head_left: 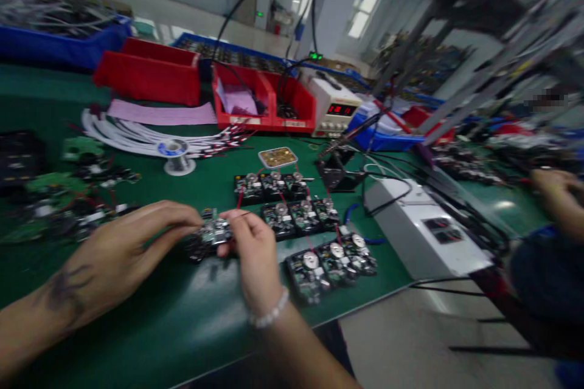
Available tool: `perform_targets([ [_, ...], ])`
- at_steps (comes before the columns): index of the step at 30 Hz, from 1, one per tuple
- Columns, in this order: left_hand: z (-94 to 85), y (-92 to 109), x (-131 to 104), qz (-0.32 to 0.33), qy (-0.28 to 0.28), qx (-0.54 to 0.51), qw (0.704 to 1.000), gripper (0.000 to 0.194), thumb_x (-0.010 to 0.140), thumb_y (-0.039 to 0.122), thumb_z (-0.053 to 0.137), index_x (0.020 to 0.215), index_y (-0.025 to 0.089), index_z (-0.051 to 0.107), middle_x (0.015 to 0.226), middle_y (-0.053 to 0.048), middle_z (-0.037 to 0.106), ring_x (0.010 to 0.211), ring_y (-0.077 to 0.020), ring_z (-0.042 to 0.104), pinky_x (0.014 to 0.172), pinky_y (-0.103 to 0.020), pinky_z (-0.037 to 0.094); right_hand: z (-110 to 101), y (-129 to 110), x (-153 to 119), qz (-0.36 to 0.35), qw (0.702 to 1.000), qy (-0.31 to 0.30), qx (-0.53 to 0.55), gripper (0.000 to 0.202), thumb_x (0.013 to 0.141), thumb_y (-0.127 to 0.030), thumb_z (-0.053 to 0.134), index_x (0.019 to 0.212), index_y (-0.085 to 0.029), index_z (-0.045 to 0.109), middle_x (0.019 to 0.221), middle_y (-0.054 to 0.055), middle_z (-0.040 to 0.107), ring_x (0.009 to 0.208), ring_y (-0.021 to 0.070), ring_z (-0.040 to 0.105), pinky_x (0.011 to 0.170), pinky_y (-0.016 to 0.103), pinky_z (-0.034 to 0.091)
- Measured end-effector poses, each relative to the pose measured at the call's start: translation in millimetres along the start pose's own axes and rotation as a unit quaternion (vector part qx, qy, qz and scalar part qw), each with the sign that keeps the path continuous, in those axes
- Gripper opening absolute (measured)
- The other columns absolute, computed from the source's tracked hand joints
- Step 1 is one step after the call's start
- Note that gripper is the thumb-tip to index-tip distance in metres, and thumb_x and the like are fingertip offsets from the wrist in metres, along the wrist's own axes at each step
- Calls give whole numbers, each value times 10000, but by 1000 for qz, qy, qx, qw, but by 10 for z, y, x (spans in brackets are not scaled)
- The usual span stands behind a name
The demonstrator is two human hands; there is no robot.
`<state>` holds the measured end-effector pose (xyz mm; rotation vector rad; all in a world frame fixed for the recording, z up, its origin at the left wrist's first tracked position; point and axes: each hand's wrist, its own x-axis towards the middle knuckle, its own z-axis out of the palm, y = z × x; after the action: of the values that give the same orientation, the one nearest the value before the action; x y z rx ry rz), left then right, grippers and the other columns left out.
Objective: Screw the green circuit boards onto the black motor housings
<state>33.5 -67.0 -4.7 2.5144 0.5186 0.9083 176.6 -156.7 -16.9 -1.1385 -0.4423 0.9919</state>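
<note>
Circuit board (215, 233) face-up, long axis roughly sideways.

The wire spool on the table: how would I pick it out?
On the green table, find the long white cables in front of the red bins. The wire spool stands at their near edge, the only reel there, silvery with blue on top.

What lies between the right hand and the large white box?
Head view: from the right hand, black circuit units in rows, then blue handles before the box.
</note>
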Motion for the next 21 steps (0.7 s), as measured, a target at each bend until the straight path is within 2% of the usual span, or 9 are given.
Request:
perform_targets([
  [1, -20, 46, 33, 21, -21, 5, 1000, 181, 948, 322, 481, 958, 221, 632, 918, 14, 678, 822, -130, 642, 748, -213, 501, -6, 3, 2, -2, 1000, -3, 5, 182, 763, -333, 636, 738, -156, 669, 606, -43, 566, 414, 41, 488, 403, 153, 369],
  [4, -42, 104, 97, 28, -26, 1, 999, 111, 937, 171, 495, 953, 175, 605, 921, -13, 666, 855, -115, 634, 795, -197, 493, -33, 28, 22, -9, 1000, -17, 17, 178, 797, -334, 651, 785, -162, 695, 657, -42, 588, 460, 34, 501, 436, 142, 383],
  [6, -45, 101, 108, 29, -20, -3, 999, 93, 924, 131, 514, 950, 150, 601, 915, -28, 660, 862, -112, 624, 809, -196, 489, -54, 46, 35, -13, 999, -28, 18, 177, 812, -338, 660, 812, -168, 709, 689, -36, 602, 494, 36, 514, 463, 143, 396],
  [16, -34, 77, 109, 67, -16, 2, 998, 75, 924, 130, 525, 939, 114, 596, 894, -51, 658, 852, -120, 598, 798, -230, 490, -93, 39, 26, -35, 997, -30, -63, 210, 845, -401, 652, 852, -202, 717, 761, -30, 623, 544, 38, 528, 529, 156, 415],
  [21, -34, 48, 118, 116, -24, 33, 992, 144, 957, 157, 458, 981, 119, 595, 939, -74, 674, 875, -145, 596, 806, -278, 511, -80, 8, 24, -19, 997, -14, -69, 264, 794, -449, 701, 853, -194, 730, 675, -22, 614, 545, 49, 529, 539, 133, 429],
])
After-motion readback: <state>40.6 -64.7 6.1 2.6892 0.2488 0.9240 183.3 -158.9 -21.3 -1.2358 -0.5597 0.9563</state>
